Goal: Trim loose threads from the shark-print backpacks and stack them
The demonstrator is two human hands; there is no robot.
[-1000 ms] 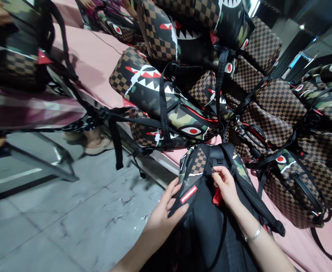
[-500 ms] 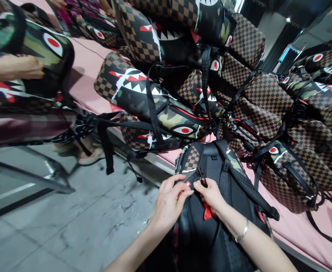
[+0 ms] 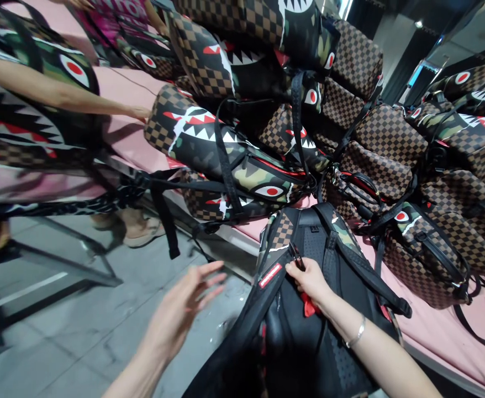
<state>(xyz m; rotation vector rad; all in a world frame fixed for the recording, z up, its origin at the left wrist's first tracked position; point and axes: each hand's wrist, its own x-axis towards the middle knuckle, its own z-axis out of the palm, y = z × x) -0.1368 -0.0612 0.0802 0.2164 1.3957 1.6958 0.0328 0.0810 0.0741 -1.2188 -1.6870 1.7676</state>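
A black backpack [image 3: 309, 337] with checkered and camouflage trim leans on the pink table's edge, its back panel facing me. My right hand [image 3: 311, 279] pinches a small black zipper pull near the top of the bag, above a red tag. My left hand [image 3: 182, 309] hangs off to the left of the backpack with fingers spread, blurred and holding nothing. A black shoulder strap [image 3: 370, 287] runs down the bag's right side.
A pile of shark-mouth checkered backpacks [image 3: 242, 138] covers the pink table [image 3: 441, 337]. Another person's arm [image 3: 60, 94] reaches in from the left, the hand touching one bag. Grey floor [image 3: 80, 331] and a metal frame lie at lower left.
My left hand has come off the backpack's top and swung out to the left, fingers open. My right hand stays on the zipper pull. The other person's arm has stretched toward the pile.
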